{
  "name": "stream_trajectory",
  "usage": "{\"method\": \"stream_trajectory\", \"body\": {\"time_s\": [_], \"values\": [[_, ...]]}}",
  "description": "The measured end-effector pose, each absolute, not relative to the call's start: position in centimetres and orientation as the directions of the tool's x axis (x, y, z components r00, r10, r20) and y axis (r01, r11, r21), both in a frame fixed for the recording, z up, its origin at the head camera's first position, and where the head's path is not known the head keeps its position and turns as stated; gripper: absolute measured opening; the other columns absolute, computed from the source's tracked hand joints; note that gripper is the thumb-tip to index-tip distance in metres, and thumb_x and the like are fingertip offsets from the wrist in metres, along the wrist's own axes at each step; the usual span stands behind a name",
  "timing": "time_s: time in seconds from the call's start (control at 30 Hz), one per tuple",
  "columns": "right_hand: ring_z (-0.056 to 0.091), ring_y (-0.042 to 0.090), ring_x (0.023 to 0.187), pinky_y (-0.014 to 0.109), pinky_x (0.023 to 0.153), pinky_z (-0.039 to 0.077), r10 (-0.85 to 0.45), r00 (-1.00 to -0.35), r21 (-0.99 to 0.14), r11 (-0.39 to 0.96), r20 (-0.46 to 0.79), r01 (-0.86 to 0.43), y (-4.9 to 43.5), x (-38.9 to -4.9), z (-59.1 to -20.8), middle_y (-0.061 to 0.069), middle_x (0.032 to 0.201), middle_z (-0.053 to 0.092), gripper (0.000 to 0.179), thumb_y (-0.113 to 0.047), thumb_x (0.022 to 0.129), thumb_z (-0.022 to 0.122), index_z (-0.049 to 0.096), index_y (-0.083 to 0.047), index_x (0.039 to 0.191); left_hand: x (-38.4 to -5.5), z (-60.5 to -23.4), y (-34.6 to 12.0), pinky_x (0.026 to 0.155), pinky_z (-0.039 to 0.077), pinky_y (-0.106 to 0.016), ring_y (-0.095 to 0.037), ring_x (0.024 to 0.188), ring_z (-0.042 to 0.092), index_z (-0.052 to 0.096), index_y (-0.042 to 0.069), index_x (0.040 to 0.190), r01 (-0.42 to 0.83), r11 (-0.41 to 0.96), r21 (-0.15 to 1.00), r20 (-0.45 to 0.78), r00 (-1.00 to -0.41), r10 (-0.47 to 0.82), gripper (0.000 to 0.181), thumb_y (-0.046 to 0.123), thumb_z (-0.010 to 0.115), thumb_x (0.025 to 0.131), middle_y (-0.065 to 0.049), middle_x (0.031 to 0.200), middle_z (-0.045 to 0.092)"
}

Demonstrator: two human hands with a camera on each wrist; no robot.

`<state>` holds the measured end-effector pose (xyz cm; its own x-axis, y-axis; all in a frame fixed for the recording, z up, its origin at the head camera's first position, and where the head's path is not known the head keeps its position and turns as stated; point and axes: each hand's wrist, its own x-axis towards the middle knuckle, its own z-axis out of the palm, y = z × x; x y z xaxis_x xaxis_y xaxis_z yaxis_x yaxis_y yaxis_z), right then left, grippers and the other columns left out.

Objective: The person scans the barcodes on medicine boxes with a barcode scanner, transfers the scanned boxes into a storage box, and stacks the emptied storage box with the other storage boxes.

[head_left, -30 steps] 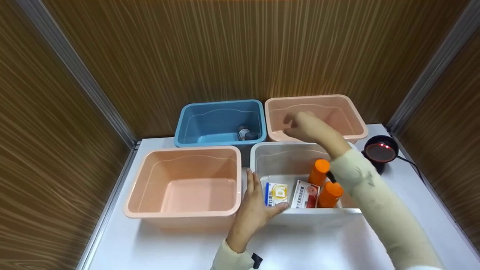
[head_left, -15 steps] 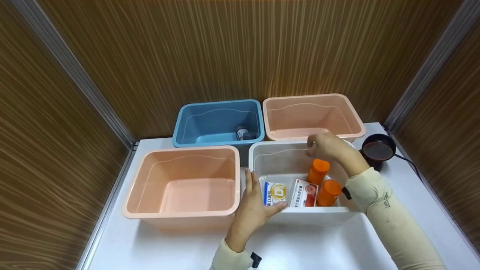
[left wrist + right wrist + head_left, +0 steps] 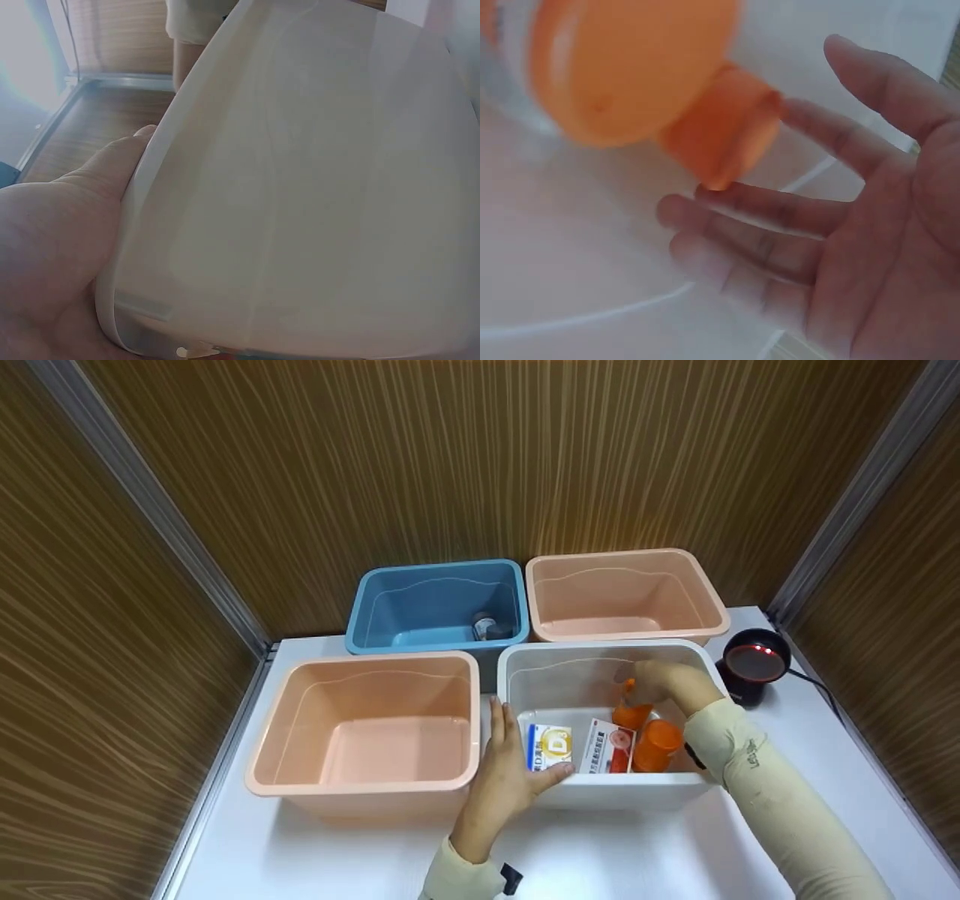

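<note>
1 far orange-topped container (image 3: 628,717) sits in the right half of the white bin (image 3: 630,793), just beyond a near orange-topped container (image 3: 658,745) and the far right corner of a red-and-white box (image 3: 610,745). The right hand (image 3: 660,681) reaches down over it, fingers spread around the orange top; in the right wrist view the index fingertip (image 3: 795,112) meets its edge and no finger curls round it. Whether there is any pressure I cannot tell.

The container looks like stiff plastic, probably light, not fragile, and perhaps a little slippery on the smooth top. The best hold would be thumb and 2 or 3 fingers on opposite sides of that top, kept level so it does not tip against its neighbour.

The left hand (image 3: 504,780) rests at the bin's near left corner, fingers straight along the left side, thumb reaching over the near rim beside a white-and-yellow box (image 3: 550,746).

The right hand covers part of the far container, and its lower body is hard to make out. The right wrist view is blurred and crops the larger orange top at the upper edge.
</note>
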<state>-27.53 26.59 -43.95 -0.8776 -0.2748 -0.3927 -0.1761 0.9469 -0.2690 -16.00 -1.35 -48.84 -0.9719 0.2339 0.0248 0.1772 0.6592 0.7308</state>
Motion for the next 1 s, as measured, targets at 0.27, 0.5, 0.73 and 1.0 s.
{"method": "stream_trajectory", "body": {"time_s": [0.27, 0.5, 0.73, 1.0], "values": [[0.052, 0.037, 0.090, 0.057, 0.093, 0.044, -0.192, -0.913, -0.249, 0.963, -0.361, -0.104, 27.0, -27.9, -45.4, 0.009, 0.089, 0.059, 0.030, -0.007, 0.074, 0.084, 0.075, -0.008, 0.103, -16.0, -49.0, -1.3, 0.116, 0.027, -0.048, -0.039, 0.148, 0.021, 0.009, 0.000, 0.161, 0.169, 0.675, 0.719, 0.013, -0.973, 0.230, 0.130, 0.070, 0.076, 0.075, -0.014, 0.168, -0.009], [0.054, 0.035, 0.087, 0.056, 0.091, 0.048, -0.224, -0.925, -0.229, 0.961, -0.308, -0.156, 27.1, -27.5, -45.0, 0.008, 0.083, 0.058, 0.024, 0.004, 0.075, 0.079, 0.073, -0.007, 0.095, -15.9, -49.0, -1.2, 0.116, 0.027, -0.048, -0.040, 0.148, 0.022, 0.009, -0.001, 0.161, 0.176, 0.668, 0.723, 0.013, -0.970, 0.242, 0.130, 0.070, 0.077, 0.075, -0.014, 0.168, -0.009], [0.056, 0.032, 0.082, 0.051, 0.087, 0.050, -0.405, -0.906, -0.239, 0.898, -0.120, -0.370, 27.2, -26.9, -42.8, 0.008, 0.087, 0.063, 0.027, 0.002, 0.080, 0.074, 0.070, -0.004, 0.106, -16.0, -48.8, -1.3, 0.115, 0.029, -0.050, -0.042, 0.147, 0.025, 0.010, 0.000, 0.161, 0.172, 0.661, 0.730, 0.015, -0.972, 0.236, 0.129, 0.068, 0.078, 0.075, -0.015, 0.168, -0.008], [0.057, 0.033, 0.091, 0.050, 0.086, 0.054, -0.437, -0.898, -0.412, 0.827, -0.044, -0.382, 27.2, -25.2, -39.2, 0.015, 0.108, 0.057, 0.037, -0.001, 0.089, 0.067, 0.065, -0.006, 0.125, -16.2, -48.9, -1.4, 0.115, 0.027, -0.050, -0.042, 0.148, 0.022, 0.010, 0.000, 0.161, 0.170, 0.659, 0.733, 0.013, -0.972, 0.236, 0.128, 0.068, 0.078, 0.075, -0.015, 0.168, -0.008]]}}
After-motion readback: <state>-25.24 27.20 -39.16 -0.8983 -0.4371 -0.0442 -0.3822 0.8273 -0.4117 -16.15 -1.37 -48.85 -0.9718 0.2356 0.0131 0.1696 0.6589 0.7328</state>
